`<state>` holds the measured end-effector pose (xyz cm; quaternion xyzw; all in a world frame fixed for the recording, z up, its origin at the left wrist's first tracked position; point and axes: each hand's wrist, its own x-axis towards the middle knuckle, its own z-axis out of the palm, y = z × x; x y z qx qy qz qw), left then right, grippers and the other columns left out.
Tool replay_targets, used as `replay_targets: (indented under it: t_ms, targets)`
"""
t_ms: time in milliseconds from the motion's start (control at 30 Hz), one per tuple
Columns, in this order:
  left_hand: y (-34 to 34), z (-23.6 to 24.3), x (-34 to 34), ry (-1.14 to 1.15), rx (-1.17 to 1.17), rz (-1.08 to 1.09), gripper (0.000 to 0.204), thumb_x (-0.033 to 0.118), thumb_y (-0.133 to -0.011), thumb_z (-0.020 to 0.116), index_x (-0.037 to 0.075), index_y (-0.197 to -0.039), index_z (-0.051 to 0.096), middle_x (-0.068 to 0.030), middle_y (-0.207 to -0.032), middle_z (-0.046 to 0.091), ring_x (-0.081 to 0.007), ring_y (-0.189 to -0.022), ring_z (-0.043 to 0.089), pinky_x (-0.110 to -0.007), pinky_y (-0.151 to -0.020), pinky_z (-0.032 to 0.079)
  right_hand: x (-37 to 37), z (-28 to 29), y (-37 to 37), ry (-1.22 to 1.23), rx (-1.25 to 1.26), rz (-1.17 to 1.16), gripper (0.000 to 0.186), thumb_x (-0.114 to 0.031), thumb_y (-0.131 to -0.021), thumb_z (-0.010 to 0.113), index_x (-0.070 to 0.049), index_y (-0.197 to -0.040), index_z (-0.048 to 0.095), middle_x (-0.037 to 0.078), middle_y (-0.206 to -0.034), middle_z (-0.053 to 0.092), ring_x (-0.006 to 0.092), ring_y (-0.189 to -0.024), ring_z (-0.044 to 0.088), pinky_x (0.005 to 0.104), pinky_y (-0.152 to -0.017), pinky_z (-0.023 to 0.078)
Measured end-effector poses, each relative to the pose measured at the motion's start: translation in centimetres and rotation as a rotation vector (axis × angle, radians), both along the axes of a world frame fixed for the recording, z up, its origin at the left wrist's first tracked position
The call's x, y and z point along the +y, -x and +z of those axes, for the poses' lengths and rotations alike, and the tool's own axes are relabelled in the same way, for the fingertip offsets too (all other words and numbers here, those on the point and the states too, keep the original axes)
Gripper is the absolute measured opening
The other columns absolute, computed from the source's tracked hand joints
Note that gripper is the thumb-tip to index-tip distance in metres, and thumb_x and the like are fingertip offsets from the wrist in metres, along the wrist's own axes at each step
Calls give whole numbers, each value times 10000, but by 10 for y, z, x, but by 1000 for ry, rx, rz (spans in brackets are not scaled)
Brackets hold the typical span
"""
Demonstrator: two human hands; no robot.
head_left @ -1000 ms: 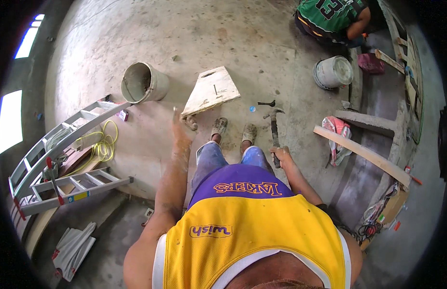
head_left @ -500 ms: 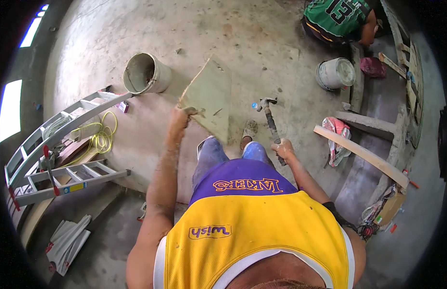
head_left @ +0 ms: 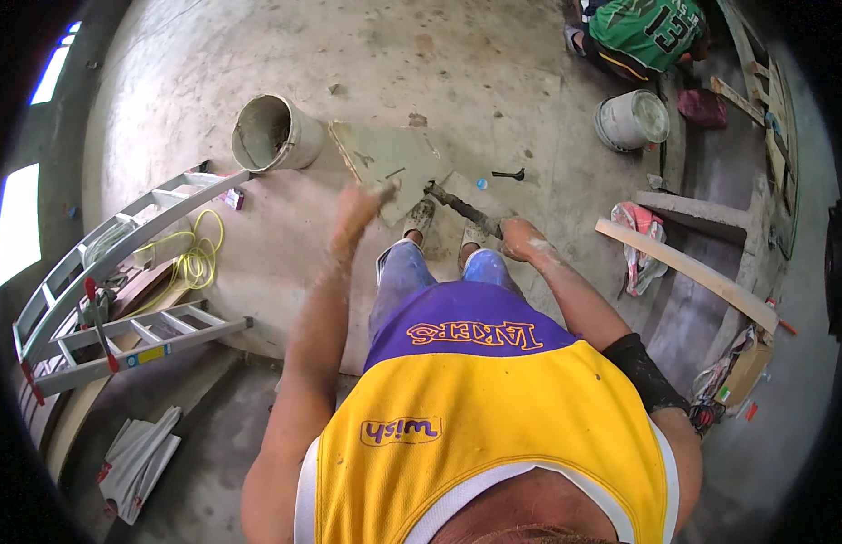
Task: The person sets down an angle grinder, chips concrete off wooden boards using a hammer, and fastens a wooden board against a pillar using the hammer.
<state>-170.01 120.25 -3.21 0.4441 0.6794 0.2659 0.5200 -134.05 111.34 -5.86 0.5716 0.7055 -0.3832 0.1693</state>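
My right hand [head_left: 522,239] is closed around the grip of a hammer [head_left: 466,210]. The hammer points left, its head beside the right edge of a flat, pale greenish-grey board [head_left: 385,150] with a rough cream edge. At the board's left edge my left hand [head_left: 359,210] is smeared by motion, its fingers over the board. Whether they grip it I cannot tell. The board looks nearly flat, low over the floor in front of my feet. A small dark tool [head_left: 509,174], like a wrench, lies on the floor right of the hammer head, near a blue round cap [head_left: 482,183].
A dirty bucket [head_left: 299,140] lies tilted at the upper left, beside an aluminium ladder [head_left: 158,197] and yellow cord [head_left: 196,263]. On the right are another bucket [head_left: 634,121], a wooden plank [head_left: 688,272] and a concrete ledge [head_left: 693,208]. A co-worker in green [head_left: 648,32] crouches far right.
The hammer has swung left, its head now at the board. The board has turned and tilted flatter, and my left hand has shifted slightly right. The co-worker has leaned slightly.
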Motion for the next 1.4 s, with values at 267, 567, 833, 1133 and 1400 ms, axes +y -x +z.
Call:
replay_targets:
  t_ms: [267, 567, 833, 1133, 1400]
  targets:
    - [20, 18, -10, 64, 68, -138, 330, 136, -731, 654, -47, -1005, 679, -188, -822, 695, -243, -740, 651, -383, -697, 513, 55, 49, 23, 40, -53, 112, 181, -59, -747, 582, 50, -879, 641, 281, -895, 658, 438, -904, 653, 500, -778, 521]
    - [10, 21, 23, -262, 219, -474, 339, 182, -740, 625, -37, -993, 674, -260, -871, 668, -425, -825, 644, -451, -781, 517, 80, 99, 25, 5, -42, 206, 157, -38, -761, 566, 36, -892, 610, 275, -957, 642, 443, -970, 618, 511, -813, 492]
    - [4, 18, 60, -127, 467, -624, 372, 208, -749, 622, -28, -1035, 652, -296, -1006, 635, -449, -966, 610, -484, -861, 496, 79, 114, 1, -143, 44, 154, 171, -47, -761, 572, 38, -895, 635, 256, -902, 653, 437, -912, 645, 503, -767, 521]
    - [41, -4, 67, 124, -117, -346, 319, 139, -874, 544, -29, -1130, 636, -121, -990, 650, -213, -841, 588, -347, -719, 474, 78, 71, -13, -45, 74, 135, 216, -69, -750, 594, -13, -952, 645, 209, -875, 678, 393, -891, 680, 496, -745, 535]
    - [13, 11, 83, -28, 143, -641, 347, 121, -876, 533, -38, -1178, 597, -226, -1168, 574, -369, -1064, 529, -424, -909, 430, 60, -8, -37, -71, 60, 7, 294, -66, -735, 638, -9, -1023, 632, 199, -932, 688, 394, -926, 675, 485, -771, 536]
